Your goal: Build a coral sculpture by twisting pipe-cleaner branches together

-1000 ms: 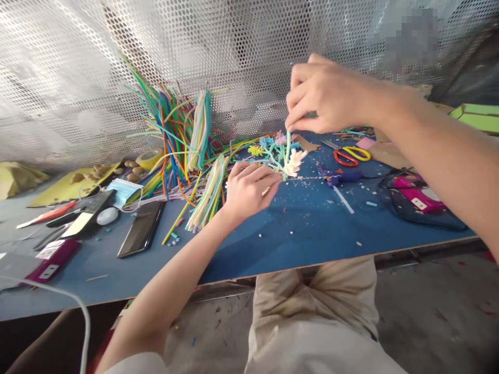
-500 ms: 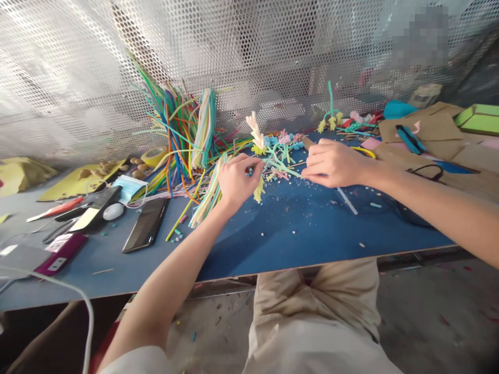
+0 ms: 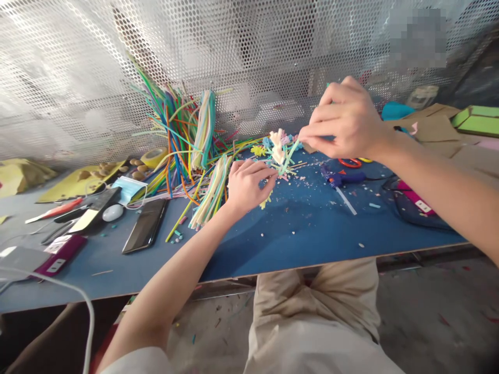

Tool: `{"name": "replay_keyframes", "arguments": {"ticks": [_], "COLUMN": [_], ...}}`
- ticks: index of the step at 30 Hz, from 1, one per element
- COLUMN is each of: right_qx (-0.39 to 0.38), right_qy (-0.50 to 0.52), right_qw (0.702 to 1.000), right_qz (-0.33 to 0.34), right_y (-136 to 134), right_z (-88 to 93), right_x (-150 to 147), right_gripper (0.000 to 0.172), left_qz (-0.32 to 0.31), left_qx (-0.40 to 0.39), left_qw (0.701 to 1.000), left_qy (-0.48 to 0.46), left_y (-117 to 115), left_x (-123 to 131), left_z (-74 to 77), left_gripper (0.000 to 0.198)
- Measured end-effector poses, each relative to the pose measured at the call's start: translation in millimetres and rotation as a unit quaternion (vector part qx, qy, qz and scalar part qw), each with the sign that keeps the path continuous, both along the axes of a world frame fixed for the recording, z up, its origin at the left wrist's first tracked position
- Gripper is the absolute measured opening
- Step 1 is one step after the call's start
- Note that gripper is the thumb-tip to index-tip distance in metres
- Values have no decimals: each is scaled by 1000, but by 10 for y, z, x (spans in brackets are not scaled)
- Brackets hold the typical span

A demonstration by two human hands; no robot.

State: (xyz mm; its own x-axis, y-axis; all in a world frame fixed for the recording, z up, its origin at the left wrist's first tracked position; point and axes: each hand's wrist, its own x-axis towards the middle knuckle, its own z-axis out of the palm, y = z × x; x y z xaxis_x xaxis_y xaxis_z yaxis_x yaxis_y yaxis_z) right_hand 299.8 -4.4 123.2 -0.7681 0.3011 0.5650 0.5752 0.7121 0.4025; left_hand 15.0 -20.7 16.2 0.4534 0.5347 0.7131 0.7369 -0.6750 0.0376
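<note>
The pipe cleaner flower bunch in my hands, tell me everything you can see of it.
The pipe cleaner flower bunch is a small cluster of fuzzy stems topped with cream, pink, blue and yellow curled blooms. It stands roughly upright just above the blue table. The left hand grips its base; the right hand pinches a pale green stem.

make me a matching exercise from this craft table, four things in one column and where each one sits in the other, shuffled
Things
1. black phone
2. roll of yellow tape
3. blue glue gun
4. cream pipe-cleaner flower

Places
A. flat on the table left of the left hand
B. held up between both hands
C. on the table under the raised right hand
D. far back by the mesh wall, left of the coloured stems

Pairs: 1-A, 2-D, 3-C, 4-B
</note>
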Motion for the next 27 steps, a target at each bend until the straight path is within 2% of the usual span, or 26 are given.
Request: {"name": "replay_keyframes", "arguments": {"ticks": [4, 7, 9, 12, 15, 17, 19, 21, 24, 27], "right_qx": [-64, -138, -171, -224, -269, -255, -193, -110, -18, 24], "right_qy": [63, 99, 132, 151, 132, 95, 58, 18, -19, -11], "right_qw": [996, 985, 976, 961, 950, 958, 976, 991, 998, 999], "right_qz": [6, 15, 31, 58, 88, 87, 79, 77, 57, 23], "right_y": [219, 423, 555, 631, 486, 299, 93, -94, -274, -273], "right_z": [-10, -141, -334, -744, -1119, -1251, -1262, -1169, -917, -646], "right_x": [68, 70, 45, -48, -193, -286, -355, -384, -343, -218], "right_gripper": [37, 37, 36, 31, 27, 26, 30, 31, 31, 29], "left_qz": [-35, -63, -83, -91, -58, -21, 20, 58, 80, 64], "left_qx": [4, 14, 14, -1, -16, -26, -37, -34, -4, 10], "left_qw": [999, 997, 993, 982, 974, 975, 980, 988, 996, 998], "left_qy": [-7, -39, -85, -168, -219, -218, -194, -143, -42, 21], "left_y": [-37, -66, -76, -54, 14, 70, 121, 161, 190, 176], "left_x": [-3, 6, 13, 15, -4, -31, -65, -100, -134, -134], "left_z": [20, 28, 38, 44, 19, -11, -40, -60, -75, -67], "left_gripper": [18, 18, 19, 20, 19, 18, 18, 18, 19, 21]}}
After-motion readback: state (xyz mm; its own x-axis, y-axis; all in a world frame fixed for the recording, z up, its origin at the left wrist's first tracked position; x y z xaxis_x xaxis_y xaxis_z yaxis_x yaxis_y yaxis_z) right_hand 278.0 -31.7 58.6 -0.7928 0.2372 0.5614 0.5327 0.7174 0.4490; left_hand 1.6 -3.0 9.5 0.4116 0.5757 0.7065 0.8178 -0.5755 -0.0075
